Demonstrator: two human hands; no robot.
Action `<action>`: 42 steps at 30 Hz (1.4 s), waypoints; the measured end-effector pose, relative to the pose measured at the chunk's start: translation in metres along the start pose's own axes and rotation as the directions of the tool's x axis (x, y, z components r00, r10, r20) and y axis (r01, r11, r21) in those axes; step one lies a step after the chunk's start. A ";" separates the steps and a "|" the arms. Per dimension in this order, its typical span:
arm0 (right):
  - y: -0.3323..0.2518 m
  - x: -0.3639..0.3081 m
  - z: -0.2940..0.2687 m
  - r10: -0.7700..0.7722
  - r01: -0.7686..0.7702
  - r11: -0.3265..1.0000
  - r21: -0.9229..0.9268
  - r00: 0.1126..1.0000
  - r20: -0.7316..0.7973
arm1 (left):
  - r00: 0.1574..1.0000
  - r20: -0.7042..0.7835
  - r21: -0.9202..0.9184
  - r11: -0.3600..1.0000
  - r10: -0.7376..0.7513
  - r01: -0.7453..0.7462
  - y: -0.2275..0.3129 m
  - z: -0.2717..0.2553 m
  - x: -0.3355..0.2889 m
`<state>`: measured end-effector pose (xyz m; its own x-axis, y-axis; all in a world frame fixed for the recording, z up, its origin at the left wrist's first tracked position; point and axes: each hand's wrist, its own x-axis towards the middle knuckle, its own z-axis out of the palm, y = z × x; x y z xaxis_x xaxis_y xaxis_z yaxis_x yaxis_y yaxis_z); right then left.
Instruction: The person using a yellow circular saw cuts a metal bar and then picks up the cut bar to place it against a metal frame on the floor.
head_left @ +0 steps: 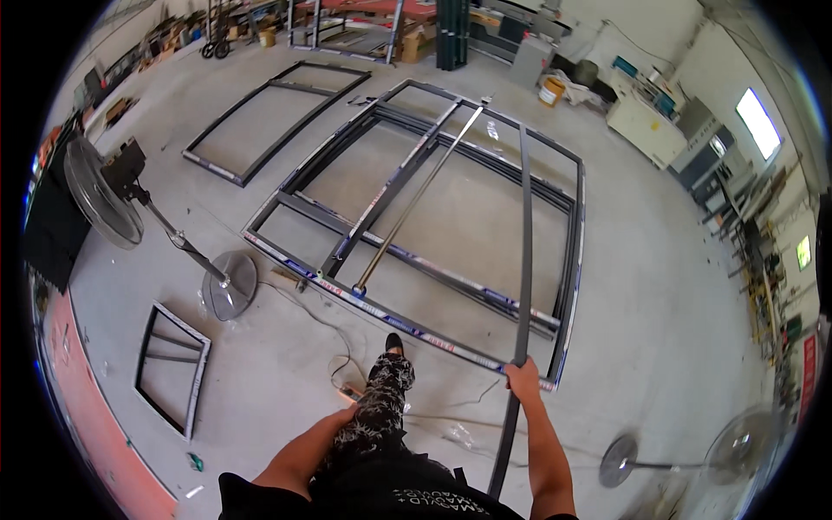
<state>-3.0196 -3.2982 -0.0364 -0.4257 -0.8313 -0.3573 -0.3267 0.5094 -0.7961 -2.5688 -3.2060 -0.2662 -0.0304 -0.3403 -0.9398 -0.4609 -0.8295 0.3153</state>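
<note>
My right hand (523, 380) is closed around a long dark grey metal bar (525, 234). The bar lies across the big rectangular frame (416, 334), and its near end passes beside my body. My left hand (345, 416) is low by my patterned trouser leg, its fingers mostly hidden. Just beyond it is a small orange object (350, 393) near a cable; I cannot tell whether the hand touches it. A long bar clamp (420, 195) spans the big frame from its near edge to its far edge. Left of the clamp runs a grey crossbar (390, 191).
Beneath the big frame lie more dark frames (563, 260). Another frame (251, 130) rests at far left, and a small frame (204, 373) at near left. A standing fan (230, 284) is on the left, another fan (620, 459) at lower right. A cable (316, 316) crosses the floor.
</note>
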 end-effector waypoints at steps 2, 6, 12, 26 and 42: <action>0.006 0.062 0.021 -0.066 0.071 0.990 -0.121 0.997 0.043 | 0.974 -0.013 0.226 0.950 0.226 -0.217 0.066 -0.021 0.036; -0.036 0.099 0.019 -0.011 0.041 0.926 -0.374 0.996 0.084 | 0.900 -0.106 0.437 0.833 0.423 -0.340 0.247 -0.055 -0.013; -0.136 0.137 0.011 0.067 0.163 0.761 -0.628 0.943 0.327 | 0.391 -0.236 0.565 0.453 0.889 -0.689 0.446 -0.097 -0.095; -0.300 0.377 0.090 0.169 0.822 0.293 -0.488 0.458 0.873 | 0.275 -0.127 0.851 0.247 0.953 -0.464 0.576 -0.144 -0.022; -0.422 0.804 0.212 -0.355 0.991 -0.134 -0.002 -0.046 0.934 | 0.764 -0.586 0.461 0.887 0.270 0.040 0.816 -0.119 0.035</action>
<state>-3.0446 -4.2285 -0.0909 0.9236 -0.3498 -0.1572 -0.3796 -0.8918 -0.2460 -2.8405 -3.9478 -0.0256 0.3719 -0.7438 -0.5554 -0.8186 -0.5449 0.1816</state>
